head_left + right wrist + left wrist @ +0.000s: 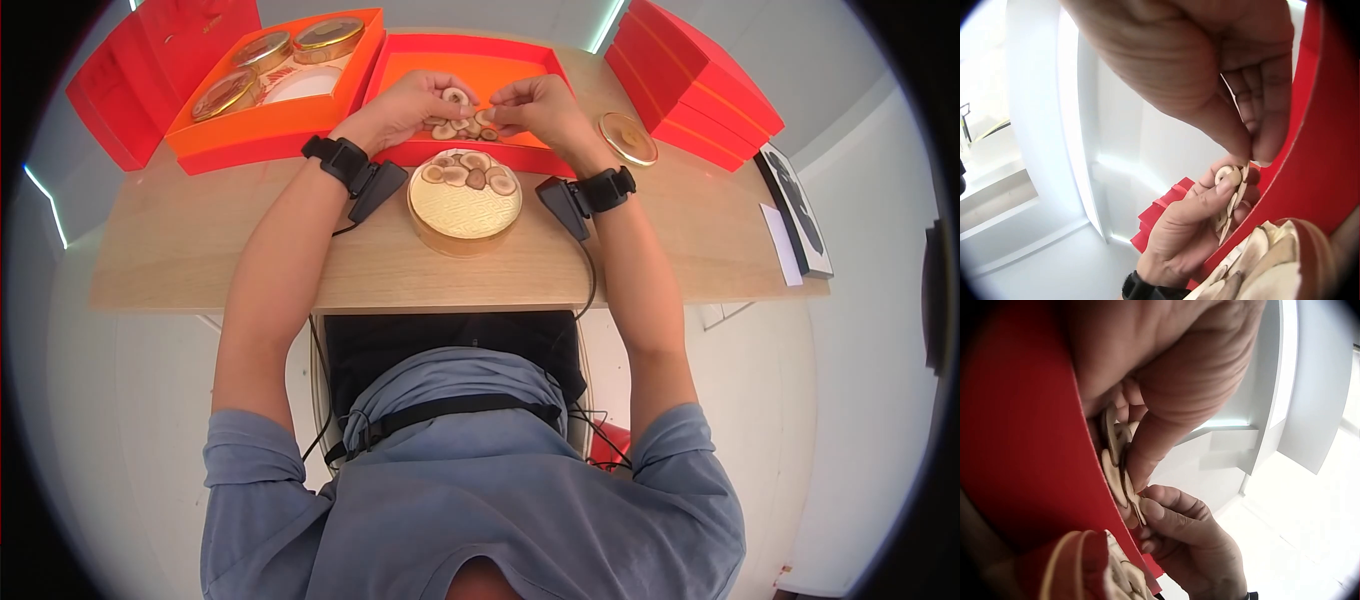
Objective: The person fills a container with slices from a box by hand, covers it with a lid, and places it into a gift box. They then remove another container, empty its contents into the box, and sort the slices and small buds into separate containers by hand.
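Over the open red box point(475, 45), my left hand point(412, 105) holds a bunch of thin pale slices point(1229, 203) with brown rims, thumb across them in the right wrist view. My right hand point(550, 108) meets it from the right, thumb and fingertip pinching the edge of one slice point(1137, 509). Just in front, nearer the body, stands a round container point(465, 235) with a textured gold top surface point(462, 207). More such slices point(475, 180) lie overlapping along the far part of that gold surface.
An orange-and-red box point(178, 142) with several round gold-rimmed tins point(330, 35) stands at the left, a red panel point(120, 90) behind it. To the right are a round gold-rimmed lid point(628, 138), stacked red boxes point(690, 85) and a dark-framed item point(800, 215) by the table edge.
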The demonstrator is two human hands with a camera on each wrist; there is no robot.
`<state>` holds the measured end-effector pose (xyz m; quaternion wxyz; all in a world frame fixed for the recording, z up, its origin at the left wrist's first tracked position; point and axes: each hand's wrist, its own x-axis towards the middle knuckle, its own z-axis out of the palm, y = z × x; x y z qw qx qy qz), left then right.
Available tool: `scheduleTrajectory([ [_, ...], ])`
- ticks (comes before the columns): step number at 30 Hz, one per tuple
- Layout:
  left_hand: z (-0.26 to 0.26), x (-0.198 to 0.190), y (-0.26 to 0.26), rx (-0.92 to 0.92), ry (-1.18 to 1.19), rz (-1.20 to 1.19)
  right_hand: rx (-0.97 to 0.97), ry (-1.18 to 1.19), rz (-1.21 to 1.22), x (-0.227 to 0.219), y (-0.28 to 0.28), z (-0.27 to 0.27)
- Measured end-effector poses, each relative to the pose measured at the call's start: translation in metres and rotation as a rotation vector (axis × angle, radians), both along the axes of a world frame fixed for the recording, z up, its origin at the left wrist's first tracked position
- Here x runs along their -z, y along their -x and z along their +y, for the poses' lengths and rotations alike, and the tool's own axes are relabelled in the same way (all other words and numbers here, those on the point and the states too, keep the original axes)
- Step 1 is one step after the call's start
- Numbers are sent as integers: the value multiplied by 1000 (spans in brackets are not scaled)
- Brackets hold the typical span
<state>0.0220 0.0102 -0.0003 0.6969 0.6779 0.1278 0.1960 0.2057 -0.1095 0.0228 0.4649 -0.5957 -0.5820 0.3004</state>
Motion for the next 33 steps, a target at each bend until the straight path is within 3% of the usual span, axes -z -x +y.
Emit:
scheduleTrajectory([
  [5,3,2,-1,-6,-4,6,32,-63,-5,-1,-2,-2],
  [8,6,5,-1,-26,-16,19,-212,89,23,-18,-7,-14],
  [11,5,5,-2,-55,-15,34,-385,267,-156,-28,2,-24],
  [17,1,1,-1,-66,-10,49,-468,291,-275,-26,7,-27],
  [20,1,2,-1,-64,-13,55,-461,273,-338,-26,8,-26],
  [23,3,2,-1,-43,-5,56,-288,155,-319,-22,6,-20],
  [33,2,3,-2,10,-28,-13,-68,76,-146,-8,11,-7],
])
